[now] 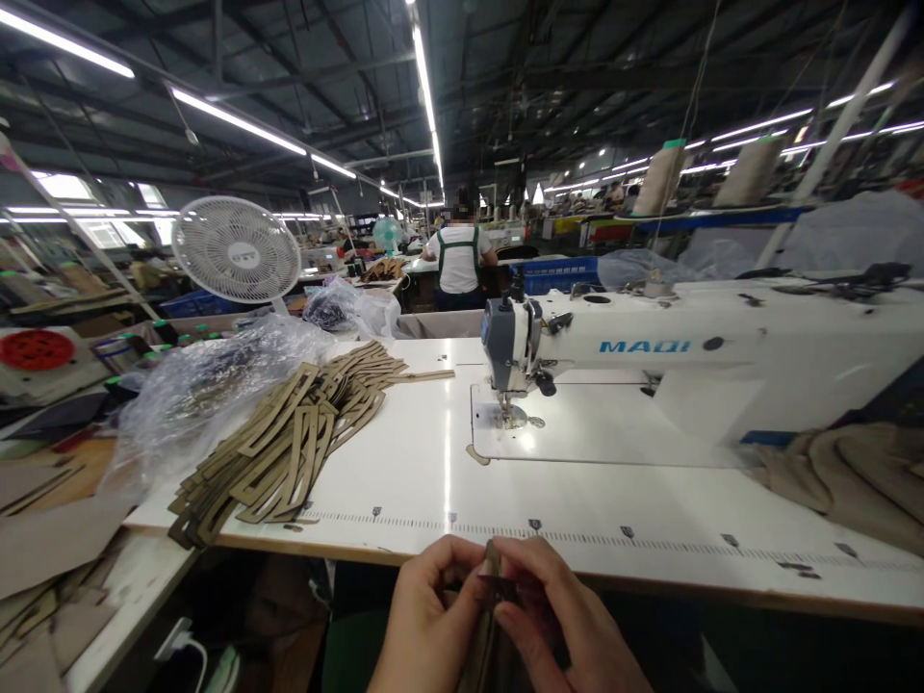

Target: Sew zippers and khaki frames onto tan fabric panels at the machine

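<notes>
At the table's front edge, my left hand point(439, 608) and my right hand point(559, 616) meet, thumbs and forefingers pinching a narrow, folded brown fabric piece point(492, 556). Its lower part runs down between my palms and is partly hidden by my fingers. Beyond my hands stands a white sewing machine point(621, 346) marked MAQI, its needle and presser foot point(509, 414) over a metal plate. To the left lies a heap of olive-brown, frame-shaped cut pieces point(303, 423), overlapping one another and hanging slightly past the table's edge.
A printed ruler scale point(535, 526) runs along the front of the white table point(411, 462). Clear plastic bags point(209, 385) and a white fan point(238, 252) are at the left. Brown cloth point(859, 476) lies bunched at right. Further back, a person point(460, 258) sits facing away.
</notes>
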The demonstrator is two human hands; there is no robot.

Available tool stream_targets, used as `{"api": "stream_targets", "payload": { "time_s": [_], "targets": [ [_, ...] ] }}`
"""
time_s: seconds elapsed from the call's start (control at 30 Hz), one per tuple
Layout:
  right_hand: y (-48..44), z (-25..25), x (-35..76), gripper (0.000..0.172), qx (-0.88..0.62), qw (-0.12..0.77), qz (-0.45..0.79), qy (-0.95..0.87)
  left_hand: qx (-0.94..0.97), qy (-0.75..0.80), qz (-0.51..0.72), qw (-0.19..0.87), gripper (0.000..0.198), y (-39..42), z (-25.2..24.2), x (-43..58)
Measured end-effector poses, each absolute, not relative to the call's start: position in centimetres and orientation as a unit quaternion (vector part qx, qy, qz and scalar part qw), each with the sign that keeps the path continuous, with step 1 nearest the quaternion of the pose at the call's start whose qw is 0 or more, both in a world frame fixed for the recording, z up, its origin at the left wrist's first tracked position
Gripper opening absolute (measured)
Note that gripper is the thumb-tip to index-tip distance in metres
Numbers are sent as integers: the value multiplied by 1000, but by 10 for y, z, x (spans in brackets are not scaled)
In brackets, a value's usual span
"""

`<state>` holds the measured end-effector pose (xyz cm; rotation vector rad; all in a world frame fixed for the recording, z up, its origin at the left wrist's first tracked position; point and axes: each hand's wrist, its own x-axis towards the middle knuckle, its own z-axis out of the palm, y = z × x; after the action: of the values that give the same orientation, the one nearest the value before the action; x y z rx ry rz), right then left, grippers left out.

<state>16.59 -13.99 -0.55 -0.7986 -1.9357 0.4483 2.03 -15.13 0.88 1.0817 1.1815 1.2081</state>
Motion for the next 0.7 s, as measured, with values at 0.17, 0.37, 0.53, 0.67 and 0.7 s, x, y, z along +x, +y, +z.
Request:
{"api": "stream_targets", "payload": {
  "time_s": [0.17, 0.37, 0.53, 0.67, 0.7],
  "targets": [
    [-133, 3, 180, 22, -339, 422, 113, -834, 392, 488, 506, 594, 37, -151, 10, 17],
    [-128, 12, 185, 16, -334, 415, 30, -846, 395, 494, 504, 588, 34, -153, 14, 14],
    [-128, 13, 183, 19, -318, 431, -44, -843, 400, 503, 501, 580, 35, -154, 16, 15],
    [-128, 8, 183, 20, -312, 420, -50, -851, 415, 502, 510, 563, 34, -154, 8, 15],
    [-128, 7, 183, 20, -313, 414, -42, -853, 417, 498, 512, 562, 34, -154, 5, 15]
  ]
}}
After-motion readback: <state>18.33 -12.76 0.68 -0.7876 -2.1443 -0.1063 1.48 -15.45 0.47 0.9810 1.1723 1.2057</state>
